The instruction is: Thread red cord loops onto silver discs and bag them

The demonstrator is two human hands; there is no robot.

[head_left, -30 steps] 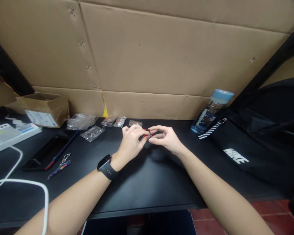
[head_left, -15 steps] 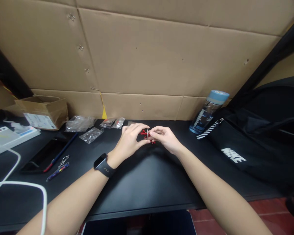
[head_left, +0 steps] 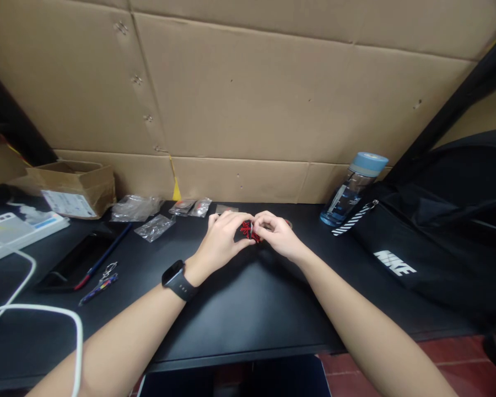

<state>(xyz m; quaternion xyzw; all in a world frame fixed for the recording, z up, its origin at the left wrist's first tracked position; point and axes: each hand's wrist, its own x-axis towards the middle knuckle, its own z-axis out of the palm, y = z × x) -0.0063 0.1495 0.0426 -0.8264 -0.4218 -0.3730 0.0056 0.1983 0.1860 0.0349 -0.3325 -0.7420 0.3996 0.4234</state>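
Note:
Over the black table (head_left: 231,309), both hands meet around a small bundle of red and black cord (head_left: 247,229). My left hand (head_left: 224,236) grips it between thumb and fingers from the left; a black watch is on that wrist. From the right, my right hand (head_left: 280,236) pinches the bundle's right side with thumb and forefinger. A thin pale piece shows at the pinch, too small to name. Just beyond the right fingers a small rounded edge (head_left: 289,223) peeks out, mostly hidden. Behind the left fingers lies a small flat packet (head_left: 226,209).
Clear plastic bags (head_left: 155,227) and an open cardboard box (head_left: 72,187) are at back left, near a phone (head_left: 76,262), a pen (head_left: 107,253) and a keychain (head_left: 100,288). A white cable (head_left: 76,331) crosses my left forearm. Right stand a bottle (head_left: 347,190) and black bag (head_left: 430,237).
The bundle has turned between my fingers, and more red and black cord shows. The thin pale disc-like edge seen earlier is less visible. My right fingers have curled in closer.

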